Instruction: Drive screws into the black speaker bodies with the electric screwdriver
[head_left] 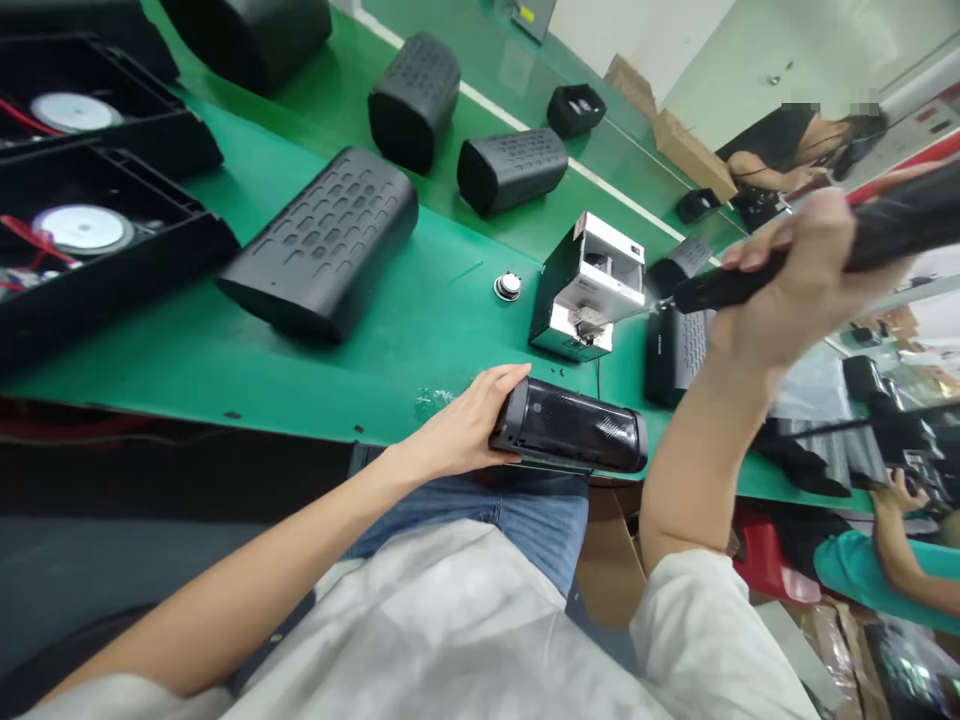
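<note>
At the table's near edge, my left hand (480, 420) grips one end of a black speaker (577, 428) lying on its side with a glossy panel facing up. My right hand (795, 265) is raised, its fingers wrapped round a black electric screwdriver (724, 288). The screwdriver's tip points left, close to a white and black screw feeder (589, 290); whether the two touch I cannot tell. Just left of the feeder sits a small round silver part (508, 287).
A black speaker shell (330, 240) lies on the green table (420, 330). Open housings (97, 225) with white drivers and red wires stand at left. More shells (514, 168) lie on the green conveyor (345, 80). Co-workers (780, 150) sit across and at right (862, 560).
</note>
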